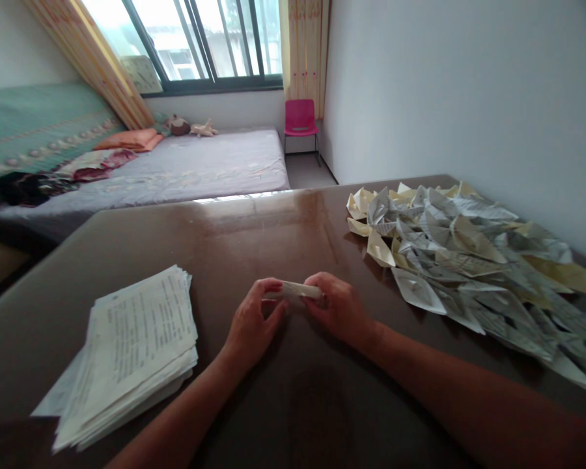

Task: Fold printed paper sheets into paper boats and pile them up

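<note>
Between my two hands is a small piece of folded paper (295, 288), a narrow pale strip from this angle, held just above the brown table. My left hand (254, 319) has its fingers at the strip's left end, with the thumb lower down near its underside. At the right end, my right hand (339, 309) pinches the paper between thumb and curled fingers. My fingers hide both ends, so the exact folded shape cannot be made out. To the left lies a stack of printed sheets (137, 332), and to the right is a large heap of folded paper boats (430, 241).
The glossy brown table (254, 241) reaches forward toward a bed (224, 159) with pillows and soft toys. A pink chair (300, 117) stands by the far wall under the curtain. A white wall (459, 91) runs along the right side, close to the boats.
</note>
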The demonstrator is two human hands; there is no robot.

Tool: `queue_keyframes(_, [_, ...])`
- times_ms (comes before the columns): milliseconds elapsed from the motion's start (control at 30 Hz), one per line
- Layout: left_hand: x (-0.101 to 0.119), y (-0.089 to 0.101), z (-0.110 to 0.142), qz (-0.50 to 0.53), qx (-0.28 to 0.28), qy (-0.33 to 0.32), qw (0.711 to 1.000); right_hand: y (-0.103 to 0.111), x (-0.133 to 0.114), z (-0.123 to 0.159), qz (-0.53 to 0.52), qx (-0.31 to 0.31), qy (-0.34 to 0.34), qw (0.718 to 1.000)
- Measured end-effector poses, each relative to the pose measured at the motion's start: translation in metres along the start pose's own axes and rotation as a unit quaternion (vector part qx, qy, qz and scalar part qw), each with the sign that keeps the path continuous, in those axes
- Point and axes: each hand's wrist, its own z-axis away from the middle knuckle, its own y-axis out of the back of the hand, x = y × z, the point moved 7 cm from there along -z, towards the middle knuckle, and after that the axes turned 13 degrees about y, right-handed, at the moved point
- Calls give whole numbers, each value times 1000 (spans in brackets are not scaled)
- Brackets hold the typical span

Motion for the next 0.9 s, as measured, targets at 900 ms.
queue_keyframes(900, [-4,-10,-7,-279,-7,-40,959,-12,32,1,-7,-125,-47,991])
